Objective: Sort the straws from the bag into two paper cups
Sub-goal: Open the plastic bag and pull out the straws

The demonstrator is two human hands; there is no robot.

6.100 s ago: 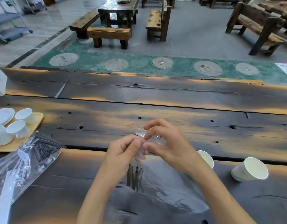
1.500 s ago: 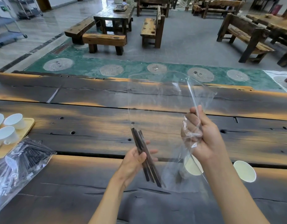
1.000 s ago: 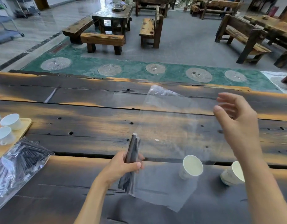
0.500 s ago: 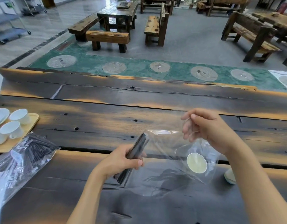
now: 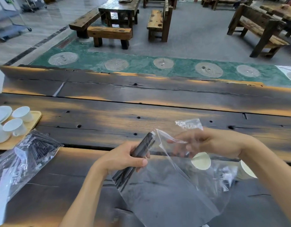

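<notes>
My left hand point(image 5: 125, 158) grips a bundle of dark straws point(image 5: 142, 147), tilted with its top end pointing up and right. The bundle lies along the left edge of a clear plastic bag point(image 5: 166, 195), and I cannot tell whether plastic lies between my fingers and the straws. My right hand point(image 5: 218, 143) holds the bag's crumpled upper edge, fingers curled and partly seen through the plastic. One paper cup point(image 5: 201, 161) stands behind the bag just under my right hand. A second paper cup point(image 5: 246, 172) is to its right, partly hidden by my right forearm.
A second clear bag full of dark straws point(image 5: 26, 157) lies at the left. Behind it a wooden tray point(image 5: 35, 117) carries white ceramic cups and a saucer. The dark wooden table point(image 5: 141, 104) stretches far ahead, with benches on the floor beyond.
My right hand had let the bag go, then took its top edge again and drew it down and left. My left hand keeps the straw bundle, now tilted more to the right.
</notes>
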